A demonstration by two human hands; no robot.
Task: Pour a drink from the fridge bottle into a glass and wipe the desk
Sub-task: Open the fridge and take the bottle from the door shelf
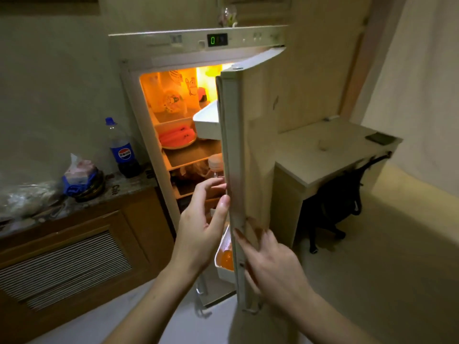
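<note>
A dim room in a home: an open fridge [198,100] stocked with sliced watermelon [176,137], a cola bottle [123,150] on a wooden cabinet [74,247], and a small desk [330,155] with an office chair [340,207] beneath it.

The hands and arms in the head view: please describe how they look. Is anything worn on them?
Both the left hand and the right hand are bare: no gloves, rings, watch or bracelet visible. The forearms are uncovered too, no sleeves in view. Fingernails look short and unpainted.

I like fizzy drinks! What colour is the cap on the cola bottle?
Blue, on the cola bottle, in the head view.
</note>
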